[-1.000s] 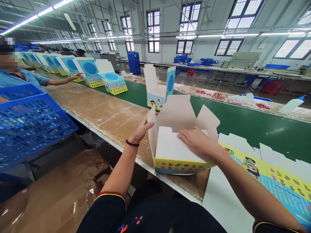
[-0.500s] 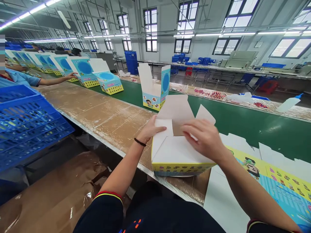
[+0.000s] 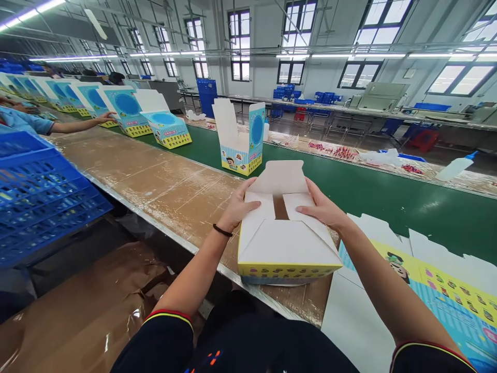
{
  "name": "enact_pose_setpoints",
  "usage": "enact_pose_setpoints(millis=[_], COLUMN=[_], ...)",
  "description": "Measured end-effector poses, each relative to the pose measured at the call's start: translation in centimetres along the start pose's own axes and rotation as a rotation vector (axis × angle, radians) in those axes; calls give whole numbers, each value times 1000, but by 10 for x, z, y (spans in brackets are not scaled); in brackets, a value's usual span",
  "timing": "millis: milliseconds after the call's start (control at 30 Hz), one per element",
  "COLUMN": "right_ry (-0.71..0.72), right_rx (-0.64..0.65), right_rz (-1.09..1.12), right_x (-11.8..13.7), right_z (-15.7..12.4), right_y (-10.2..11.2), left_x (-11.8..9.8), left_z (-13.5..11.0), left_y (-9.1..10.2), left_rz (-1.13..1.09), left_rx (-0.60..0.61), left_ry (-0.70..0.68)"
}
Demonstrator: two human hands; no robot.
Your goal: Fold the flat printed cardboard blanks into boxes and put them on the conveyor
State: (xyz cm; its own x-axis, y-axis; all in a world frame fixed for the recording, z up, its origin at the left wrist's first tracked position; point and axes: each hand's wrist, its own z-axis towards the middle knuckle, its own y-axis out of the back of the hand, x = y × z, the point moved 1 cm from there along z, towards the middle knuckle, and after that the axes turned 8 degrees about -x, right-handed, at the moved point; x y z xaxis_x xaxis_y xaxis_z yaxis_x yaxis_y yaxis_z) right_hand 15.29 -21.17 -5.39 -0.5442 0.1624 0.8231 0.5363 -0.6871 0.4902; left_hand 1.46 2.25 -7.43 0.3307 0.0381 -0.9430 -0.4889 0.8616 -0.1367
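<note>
A printed cardboard box [image 3: 287,251] with white flaps and a yellow edge stands on the brown table edge in front of me. My left hand [image 3: 237,207] presses the left side flap inward, thumb on top. My right hand [image 3: 323,207] holds the right side flap down the same way. Both side flaps lie folded over the near flap, and the far flap [image 3: 280,177] still stands up behind them. A small gap between the side flaps shows the brown inside.
A stack of flat printed box blanks [image 3: 435,280] lies at my right. An upright open box [image 3: 240,140] stands on the green conveyor belt [image 3: 388,197], more boxes farther left. A blue crate [image 3: 39,191] sits at left. Another person's arm [image 3: 77,124] reaches toward a box.
Both hands moved from the box's near flap to the side flaps and folded them inward. The box now sits lower and flatter with only the far flap raised.
</note>
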Motion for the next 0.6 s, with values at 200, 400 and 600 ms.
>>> enact_pose_setpoints(millis=[200, 400, 600], right_ry=[76, 47, 47], right_rx=[-29, 149, 167], right_rz=[118, -385, -712], right_x=[-3, 17, 30], right_z=[-2, 7, 13], right_y=[2, 3, -10], left_x=[-3, -26, -26], left_z=[-5, 3, 7], left_y=[1, -4, -13], left_rz=[297, 775, 1162], left_rx=[-38, 248, 353], left_ry=[-167, -198, -210])
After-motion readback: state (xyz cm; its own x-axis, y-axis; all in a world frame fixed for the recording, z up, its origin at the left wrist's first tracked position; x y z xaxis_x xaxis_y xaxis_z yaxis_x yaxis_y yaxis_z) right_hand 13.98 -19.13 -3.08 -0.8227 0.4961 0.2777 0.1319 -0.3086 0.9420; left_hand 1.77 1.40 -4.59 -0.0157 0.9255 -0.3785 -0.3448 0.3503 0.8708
